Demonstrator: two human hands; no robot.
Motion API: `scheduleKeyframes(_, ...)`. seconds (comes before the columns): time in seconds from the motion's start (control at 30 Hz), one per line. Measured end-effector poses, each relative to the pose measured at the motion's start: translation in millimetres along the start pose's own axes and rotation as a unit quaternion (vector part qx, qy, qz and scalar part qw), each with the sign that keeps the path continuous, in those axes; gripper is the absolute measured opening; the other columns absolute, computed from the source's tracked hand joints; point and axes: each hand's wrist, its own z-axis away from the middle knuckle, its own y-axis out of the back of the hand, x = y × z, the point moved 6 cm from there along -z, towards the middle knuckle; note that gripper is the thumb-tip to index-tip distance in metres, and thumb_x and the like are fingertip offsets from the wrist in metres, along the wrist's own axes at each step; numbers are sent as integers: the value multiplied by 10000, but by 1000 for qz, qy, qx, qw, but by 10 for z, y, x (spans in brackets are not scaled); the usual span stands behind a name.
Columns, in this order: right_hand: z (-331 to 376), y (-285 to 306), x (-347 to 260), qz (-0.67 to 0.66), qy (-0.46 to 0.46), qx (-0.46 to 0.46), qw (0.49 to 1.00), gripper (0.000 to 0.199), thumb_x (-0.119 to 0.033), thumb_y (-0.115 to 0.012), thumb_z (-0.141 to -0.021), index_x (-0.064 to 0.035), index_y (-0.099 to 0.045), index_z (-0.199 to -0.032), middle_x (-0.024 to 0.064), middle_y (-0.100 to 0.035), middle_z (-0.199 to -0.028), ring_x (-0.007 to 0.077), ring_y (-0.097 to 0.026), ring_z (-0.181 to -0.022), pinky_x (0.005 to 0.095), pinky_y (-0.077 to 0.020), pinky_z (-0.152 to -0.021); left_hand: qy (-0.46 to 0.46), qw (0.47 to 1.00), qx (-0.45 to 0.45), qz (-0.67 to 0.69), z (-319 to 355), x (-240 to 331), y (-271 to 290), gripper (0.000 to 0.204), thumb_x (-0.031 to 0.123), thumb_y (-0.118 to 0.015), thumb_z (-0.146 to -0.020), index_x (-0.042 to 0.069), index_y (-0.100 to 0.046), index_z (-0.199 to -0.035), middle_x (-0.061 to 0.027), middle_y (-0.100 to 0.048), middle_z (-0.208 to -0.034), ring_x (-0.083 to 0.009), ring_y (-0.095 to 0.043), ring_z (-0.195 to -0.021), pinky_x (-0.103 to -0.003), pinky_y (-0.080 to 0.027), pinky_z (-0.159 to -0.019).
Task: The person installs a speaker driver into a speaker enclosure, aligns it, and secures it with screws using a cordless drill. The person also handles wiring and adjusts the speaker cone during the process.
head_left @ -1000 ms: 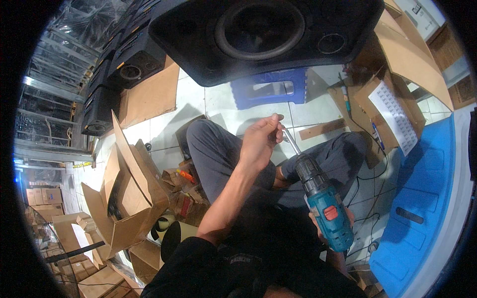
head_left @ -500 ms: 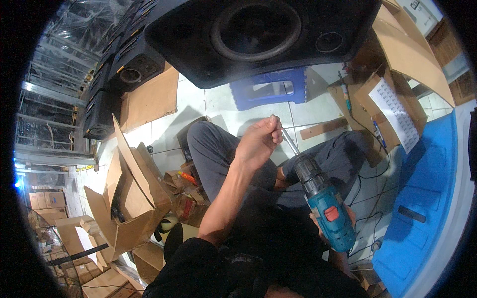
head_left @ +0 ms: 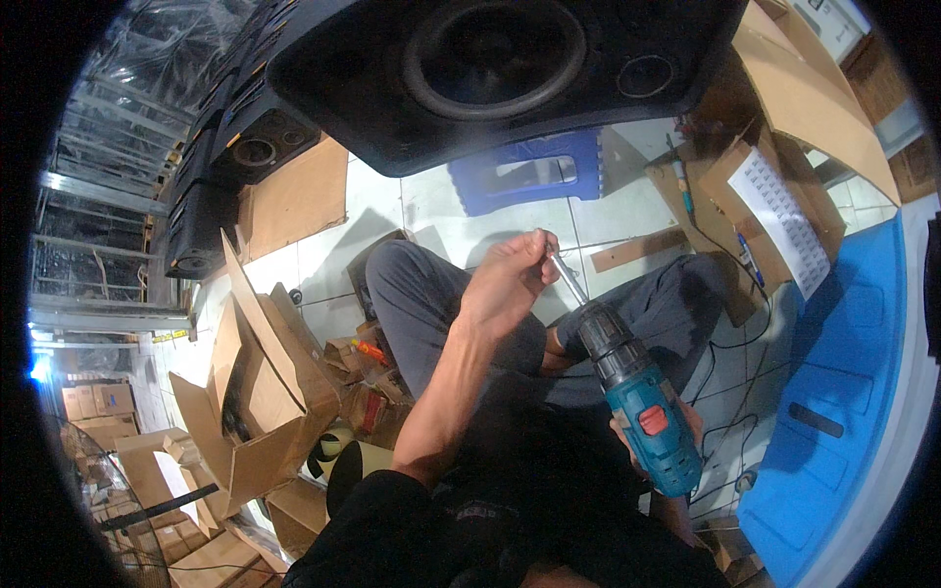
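Note:
My right hand (head_left: pixel 627 443) grips a teal and black cordless drill (head_left: pixel 647 416) from below, mostly hidden behind its body. The drill slants up and to the left, and a silver bit (head_left: pixel 568 280) sticks out of its black chuck. At the bit's tip, my left hand (head_left: pixel 510 279) is closed in a pinch. Whatever lies between those fingertips is too small or hidden to name. Beyond both hands stands a large black loudspeaker (head_left: pixel 382 108), its round cones facing me. Under its lower edge is a blue plastic stool (head_left: pixel 470 186) on the tiled floor.
An open cardboard box (head_left: pixel 265 461) stands at my left, near an orange-handled tool (head_left: pixel 370 350). More black speakers (head_left: pixel 201 216) line the far left. To the right are a blue plastic panel (head_left: pixel 833 392), a printed sheet (head_left: pixel 779 220), pens and a dark cable (head_left: pixel 735 345).
The drill has shifted slightly up and left, bringing the bit's tip closer to my left fingertips. My left hand keeps its pinch almost in place.

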Motion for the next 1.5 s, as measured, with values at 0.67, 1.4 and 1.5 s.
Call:
scheduleKeyframes(0.67, -937, 700, -1585, 270, 434, 339, 790, 529, -164, -693, -815, 119, -582, -1248, 248, -684, -1104, 344, -701, -906, 402, -567, -782, -4, 994, 16, 111, -1280, 334, -402, 279, 258, -621, -981, 17, -642, -1120, -48, -603, -906, -162, -574, -796, -334, -506, -718)
scheduleKeyframes(1.4, -1256, 773, -1640, 225, 486, 363, 762, 516, -165, -722, -810, 117, -595, -1223, 254, -686, -1106, 334, -715, -877, 402, -582, -732, -21, 992, 55, 114, -1415, 387, -386, 258, 245, -600, -997, 3, -646, -1074, -29, -579, -887, -139, -555, -783, -282, -492, -727)
scheduleKeyframes(1.5, -1256, 739, -1639, 236, 477, 364, 764, 497, -174, -701, -821, 125, -601, -1205, 259, -686, -1101, 329, -715, -869, 391, -578, -717, -56, 988, 141, -18, -1150, 395, -358, 290, 276, -579, -1010, -3, -645, -1046, -15, -559, -822, -123, -532, -771, -265, -456, -682)
